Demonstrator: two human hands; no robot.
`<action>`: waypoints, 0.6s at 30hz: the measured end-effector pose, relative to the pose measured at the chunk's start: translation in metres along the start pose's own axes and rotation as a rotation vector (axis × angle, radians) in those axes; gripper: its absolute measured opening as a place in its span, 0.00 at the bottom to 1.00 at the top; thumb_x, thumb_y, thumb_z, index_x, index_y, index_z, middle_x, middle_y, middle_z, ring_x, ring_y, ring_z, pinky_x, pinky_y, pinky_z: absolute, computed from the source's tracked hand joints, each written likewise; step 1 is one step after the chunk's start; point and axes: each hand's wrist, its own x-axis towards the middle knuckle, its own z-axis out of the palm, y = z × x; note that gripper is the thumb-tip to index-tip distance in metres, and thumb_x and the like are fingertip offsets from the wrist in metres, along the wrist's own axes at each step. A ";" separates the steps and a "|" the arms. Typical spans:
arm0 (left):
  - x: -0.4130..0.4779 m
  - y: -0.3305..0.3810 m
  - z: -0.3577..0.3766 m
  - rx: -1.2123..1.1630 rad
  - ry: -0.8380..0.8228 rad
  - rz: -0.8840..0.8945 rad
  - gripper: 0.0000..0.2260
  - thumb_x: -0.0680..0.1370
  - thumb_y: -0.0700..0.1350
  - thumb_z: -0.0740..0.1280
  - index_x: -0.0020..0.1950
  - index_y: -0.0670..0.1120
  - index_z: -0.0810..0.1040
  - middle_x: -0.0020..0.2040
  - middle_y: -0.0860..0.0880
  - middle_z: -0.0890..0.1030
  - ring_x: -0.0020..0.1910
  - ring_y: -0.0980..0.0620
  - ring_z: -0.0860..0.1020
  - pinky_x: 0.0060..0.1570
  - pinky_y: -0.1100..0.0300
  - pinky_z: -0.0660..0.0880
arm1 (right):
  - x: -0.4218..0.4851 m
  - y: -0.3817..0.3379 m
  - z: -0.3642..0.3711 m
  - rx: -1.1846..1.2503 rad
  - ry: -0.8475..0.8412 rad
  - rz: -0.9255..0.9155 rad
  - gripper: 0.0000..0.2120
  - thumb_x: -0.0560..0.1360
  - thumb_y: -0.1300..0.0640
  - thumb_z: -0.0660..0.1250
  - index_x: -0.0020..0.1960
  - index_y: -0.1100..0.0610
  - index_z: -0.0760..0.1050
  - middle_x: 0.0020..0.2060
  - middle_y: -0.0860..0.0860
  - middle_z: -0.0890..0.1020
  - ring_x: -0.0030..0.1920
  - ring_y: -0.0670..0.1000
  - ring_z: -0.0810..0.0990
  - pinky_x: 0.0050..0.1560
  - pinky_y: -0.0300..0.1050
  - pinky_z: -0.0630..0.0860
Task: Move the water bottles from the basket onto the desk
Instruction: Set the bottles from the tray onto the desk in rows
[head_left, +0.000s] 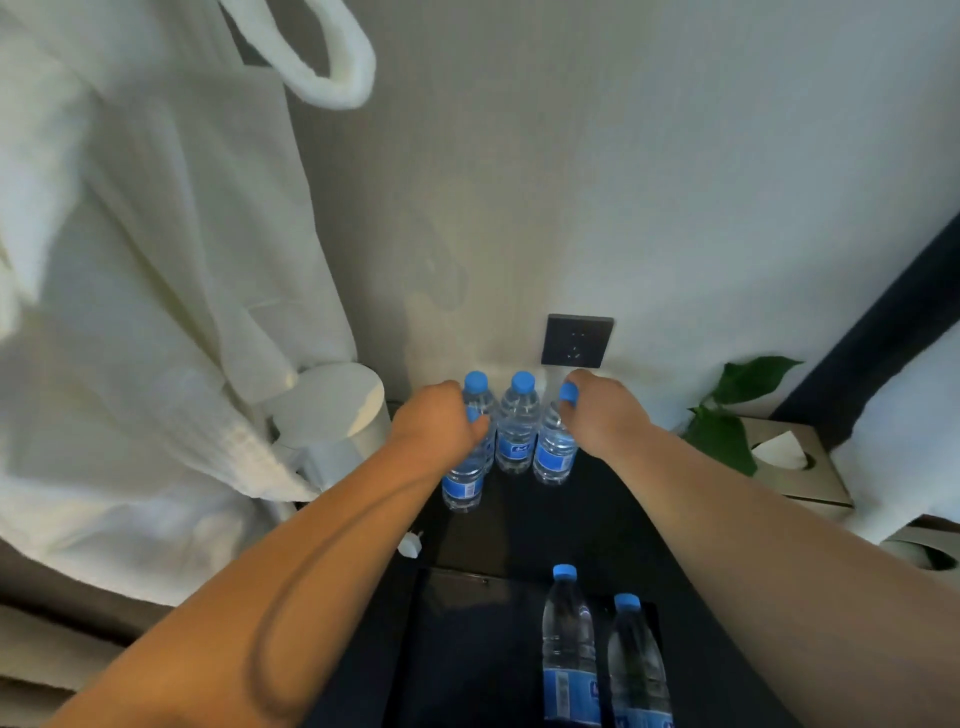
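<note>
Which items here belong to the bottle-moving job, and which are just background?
Job: left hand, right hand, left-held bottle, right-held bottle, two wall-side bottles, two basket bottles, basket, desk.
Lying about: bathrobe, kettle, wall socket, plant, tissue box.

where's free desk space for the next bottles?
Bare: the desk strip between the back bottles and the basket, and right of the rightmost bottle toward the plant. Crowded: by the wall, four bottles bunched, the left hand and right hand each gripping one; kettle on the left.
</note>
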 end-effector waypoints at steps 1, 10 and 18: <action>-0.001 -0.003 0.002 -0.004 0.015 0.016 0.14 0.77 0.57 0.67 0.44 0.49 0.69 0.39 0.50 0.74 0.37 0.48 0.75 0.35 0.55 0.68 | 0.001 0.002 0.003 0.000 0.009 0.002 0.12 0.82 0.53 0.64 0.64 0.54 0.73 0.51 0.56 0.82 0.45 0.55 0.77 0.41 0.48 0.72; -0.012 -0.019 0.012 -0.042 0.039 0.022 0.16 0.77 0.60 0.67 0.39 0.52 0.68 0.34 0.54 0.72 0.35 0.49 0.73 0.31 0.57 0.63 | -0.024 0.022 0.041 0.184 -0.056 0.170 0.21 0.80 0.48 0.67 0.69 0.53 0.66 0.44 0.51 0.79 0.37 0.50 0.79 0.31 0.46 0.72; -0.022 -0.011 0.012 -0.064 0.034 0.026 0.16 0.76 0.59 0.69 0.36 0.52 0.67 0.33 0.55 0.72 0.32 0.53 0.71 0.28 0.60 0.60 | -0.082 0.033 0.085 -0.057 -0.393 0.129 0.16 0.81 0.43 0.65 0.56 0.55 0.78 0.49 0.50 0.81 0.52 0.53 0.81 0.47 0.45 0.74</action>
